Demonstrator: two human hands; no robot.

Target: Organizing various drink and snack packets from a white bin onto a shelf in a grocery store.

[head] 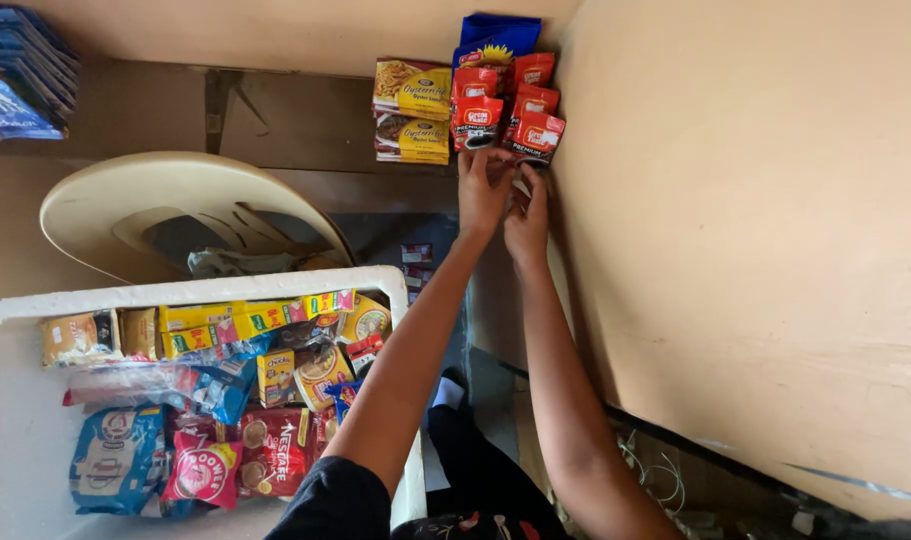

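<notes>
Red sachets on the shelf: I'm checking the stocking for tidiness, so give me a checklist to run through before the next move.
1. Left hand touches the lowest red sachets: ok.
2. Right hand reaches the red sachet by the wall: ok.
3. Red sachets overlap in even rows: not ok, several sit tilted.
4. Yellow noodle packets stacked beside them, apart from the hands: ok.
5. Blue bag behind the sachets is secure: cannot tell.
6. White foam box of packets within view, open: ok.

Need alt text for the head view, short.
Both hands, left hand and right hand, reach up to red sachets hanging beside yellow packets. Below left, a white box holds assorted snack packets, behind it a cream plastic chair.
</notes>
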